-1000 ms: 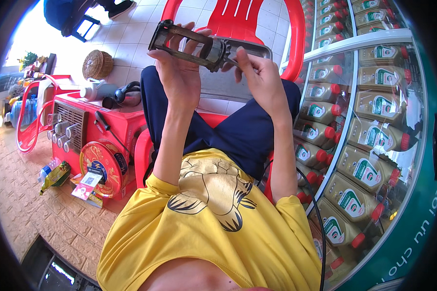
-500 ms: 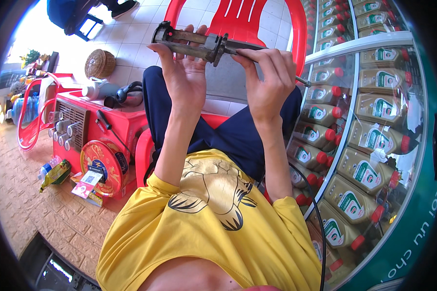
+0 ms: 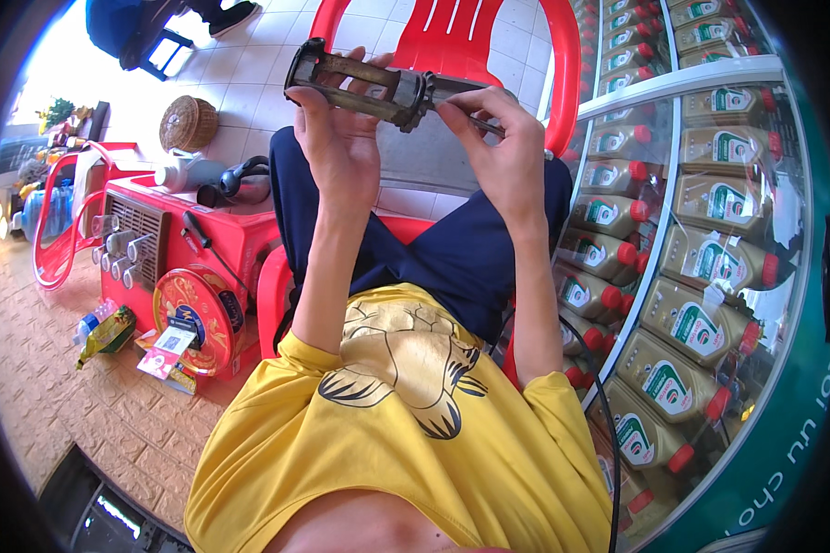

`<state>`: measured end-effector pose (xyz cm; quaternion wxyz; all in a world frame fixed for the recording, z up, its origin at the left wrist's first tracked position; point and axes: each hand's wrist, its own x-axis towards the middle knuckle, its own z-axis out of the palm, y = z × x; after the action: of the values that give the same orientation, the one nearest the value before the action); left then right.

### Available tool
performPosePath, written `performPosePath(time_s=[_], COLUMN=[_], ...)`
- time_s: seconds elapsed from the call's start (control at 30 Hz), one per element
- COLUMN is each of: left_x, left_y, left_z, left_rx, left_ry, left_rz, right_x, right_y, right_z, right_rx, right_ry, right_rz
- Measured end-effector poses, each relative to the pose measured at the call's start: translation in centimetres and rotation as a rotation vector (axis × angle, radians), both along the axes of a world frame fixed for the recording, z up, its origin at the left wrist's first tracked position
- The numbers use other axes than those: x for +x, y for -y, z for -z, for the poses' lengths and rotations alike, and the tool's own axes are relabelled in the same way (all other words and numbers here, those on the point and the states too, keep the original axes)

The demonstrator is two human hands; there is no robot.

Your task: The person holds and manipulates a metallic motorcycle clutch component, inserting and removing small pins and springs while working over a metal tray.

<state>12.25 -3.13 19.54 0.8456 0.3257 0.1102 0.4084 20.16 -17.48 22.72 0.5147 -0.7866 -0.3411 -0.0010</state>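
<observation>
A dark, worn metal part (image 3: 401, 101), a cage of parallel bars with a round end and a toothed collar, is held up over my lap. My left hand (image 3: 346, 166) is closed around its left portion, thumb in front and fingers behind. At the toothed end, my right hand (image 3: 507, 161) is closed with thumb and fingers pinched together. A thin metal rod or shaft (image 3: 482, 124) shows between those fingers; its exact kind cannot be made out. Some of the part is hidden behind my fingers.
A red plastic chair (image 3: 452, 41) stands ahead of me. To the right, a glass cabinet (image 3: 678, 166) holds several bottles with red caps. A red table (image 3: 240, 226) with a round red tin (image 3: 198, 318) is at the left; a wicker basket (image 3: 189, 123) sits beyond.
The metal part has turned a little, so its toothed collar faces more toward me. My right hand has shifted slightly, and the long rod that stuck out past it no longer shows there.
</observation>
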Motion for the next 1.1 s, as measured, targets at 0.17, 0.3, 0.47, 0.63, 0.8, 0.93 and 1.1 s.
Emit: performPosePath(time_s=[0.17,0.3,0.47,0.63,0.8,0.93,1.1], left_x=[0.1,-0.3,0.1,0.3,0.4,-0.1,-0.9], left_y=[0.3,-0.2,0.2,0.5,0.2,-1.4,-4.0], left_z=[-0.3,0.1,0.2,0.6,1.0,1.3,2.8], left_rx=[-0.038,0.019,-0.072,-0.175,-0.269,-0.334,-0.355], left_ry=[-0.065,-0.058,-0.047,-0.013,0.047,0.149,0.145], left_rz=[-0.051,-0.043,-0.046,-0.051,0.004,0.060,-0.118], right_x=[-0.8,-0.7,-1.4,-1.4,-1.5,-0.1,1.2], right_y=[-0.6,-0.5,-0.7,-1.1,-0.7,1.0,2.0], right_z=[-0.5,-2.1,-1.5,-1.1,-0.9,-0.7,-0.7], right_rx=[-0.001,-0.402,-0.121,0.003,-0.033,0.034,0.064], right_ry=[0.089,-0.228,0.014,0.422,0.645,0.749,0.404], right_rz=[0.049,-0.059,0.086,0.170,0.222,0.279,0.292])
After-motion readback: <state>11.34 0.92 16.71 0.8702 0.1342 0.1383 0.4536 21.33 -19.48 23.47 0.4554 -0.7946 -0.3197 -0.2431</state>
